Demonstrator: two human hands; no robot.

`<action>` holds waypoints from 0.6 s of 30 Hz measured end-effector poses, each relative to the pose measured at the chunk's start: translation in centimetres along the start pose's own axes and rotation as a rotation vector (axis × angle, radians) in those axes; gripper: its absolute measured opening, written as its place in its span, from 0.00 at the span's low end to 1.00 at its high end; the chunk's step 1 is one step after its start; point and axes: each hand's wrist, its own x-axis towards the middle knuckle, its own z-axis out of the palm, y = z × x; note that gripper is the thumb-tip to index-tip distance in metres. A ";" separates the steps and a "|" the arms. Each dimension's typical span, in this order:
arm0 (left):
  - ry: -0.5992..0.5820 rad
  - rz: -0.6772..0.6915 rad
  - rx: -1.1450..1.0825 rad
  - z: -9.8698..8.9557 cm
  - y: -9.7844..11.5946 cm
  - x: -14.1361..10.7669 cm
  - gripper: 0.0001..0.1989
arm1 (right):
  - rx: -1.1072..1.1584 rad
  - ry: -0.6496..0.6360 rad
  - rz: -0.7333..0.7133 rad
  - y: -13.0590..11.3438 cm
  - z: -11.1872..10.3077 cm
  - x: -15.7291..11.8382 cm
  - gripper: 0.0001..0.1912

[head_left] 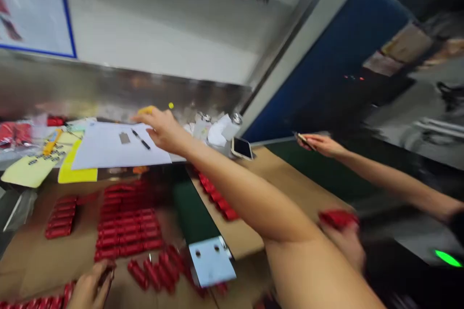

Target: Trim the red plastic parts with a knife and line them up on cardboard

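My right hand [165,129] reaches far across the bench, above the right part of a white paper sheet [105,147]. Its thumb and fingers look apart, and something yellow covers or lies along one finger. Below it on the sheet is a black pen [140,139], beside a small grey tag [124,138]. At the bottom left, my left hand [90,286] is closed, with something dark and reddish at its fingertips, too blurred to name. Close by it lie loose red cylinders [159,270] and a block of red cylinders [125,229] in rows.
Another person's hand [322,145] at the right holds a thin tool; that person's other hand [350,246] holds a red piece. A phone [241,148] lies right of my forearm. A pale plate [212,261] sits on a dark green strip [192,207] between cardboard surfaces.
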 end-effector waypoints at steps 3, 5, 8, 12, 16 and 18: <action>-0.277 0.025 -0.003 1.7 -1.7 -1.5 0.16 | 0.196 0.299 0.003 -4.9 -3.5 -10.1 0.22; -0.443 0.073 0.023 3.2 -3.0 -1.9 0.15 | 0.339 0.391 0.147 -9.7 -4.6 -17.2 0.18; -0.598 0.187 0.096 5.8 -4.5 -2.0 0.11 | 0.677 0.224 0.337 -16.9 -1.6 -26.7 0.07; -0.625 0.361 0.222 8.0 -4.7 -0.7 0.17 | 0.616 -0.338 0.935 -20.3 9.3 -36.8 0.05; -0.620 0.472 0.359 9.4 -3.2 1.4 0.19 | 0.388 -0.323 1.197 -16.8 17.7 -41.9 0.15; -0.610 0.480 0.441 10.1 -2.0 2.0 0.23 | 0.330 -0.304 1.256 -14.0 19.8 -43.2 0.20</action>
